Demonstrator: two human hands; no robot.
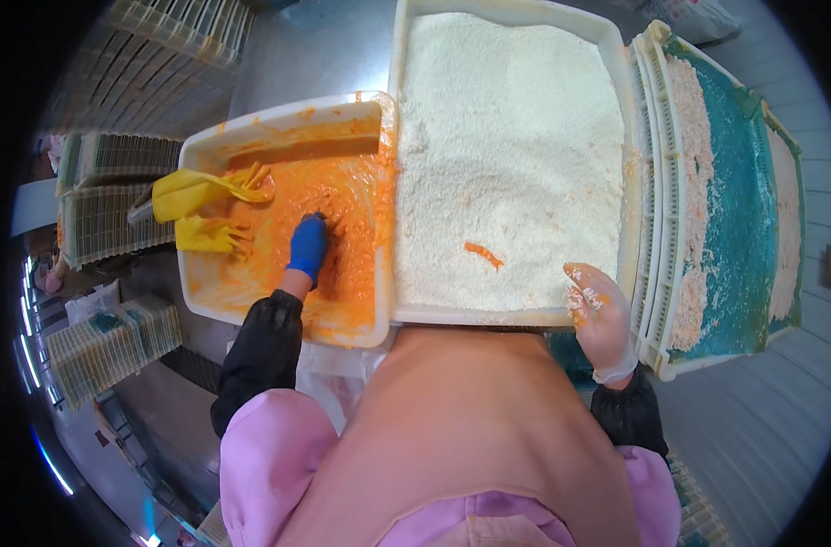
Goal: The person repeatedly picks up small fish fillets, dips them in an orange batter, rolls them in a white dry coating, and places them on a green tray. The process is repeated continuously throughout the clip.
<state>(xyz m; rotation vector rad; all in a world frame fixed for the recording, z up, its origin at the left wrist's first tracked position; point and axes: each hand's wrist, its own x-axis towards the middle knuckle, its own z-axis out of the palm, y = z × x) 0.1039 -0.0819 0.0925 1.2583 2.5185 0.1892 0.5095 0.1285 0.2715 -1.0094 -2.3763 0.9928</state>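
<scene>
My left hand [309, 248], in a blue glove, reaches down into thick orange batter [342, 283] in a white tub [388, 196] at the left. Its fingertips are sunk in the batter, so what they hold, if anything, is hidden. On the white crumbs [511, 100] in the large tub beside it lies one small orange-coated piece [484, 255]. Over that tub's near right corner is my right hand [602, 324], in a pale, thin glove. Crumbs and orange smears cling to its fingers, which look stretched out with nothing visible in them.
A pair of yellow rubber gloves [201, 205] hangs over the batter tub's left rim, fingers inside. Right of the crumb tub stand stacked pale trays [657, 210], the top one with a blue-green liner [734, 210] and rows of crumbed pieces [691, 182]. Slatted racks [114, 342] stand at the left.
</scene>
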